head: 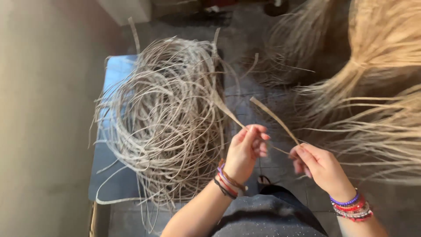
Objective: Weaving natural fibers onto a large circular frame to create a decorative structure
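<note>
— While both hands sit close together, which way do the strips run?
— Left hand [246, 149] pinches one pale fibre strip [228, 112] slanting up-left toward the coiled fibre pile [162, 118]; right hand [316, 164] pinches a second strip [274, 117], also rising up-left, between them.

There are no boxes, packs, labels, signs or screens to see here at all.
</note>
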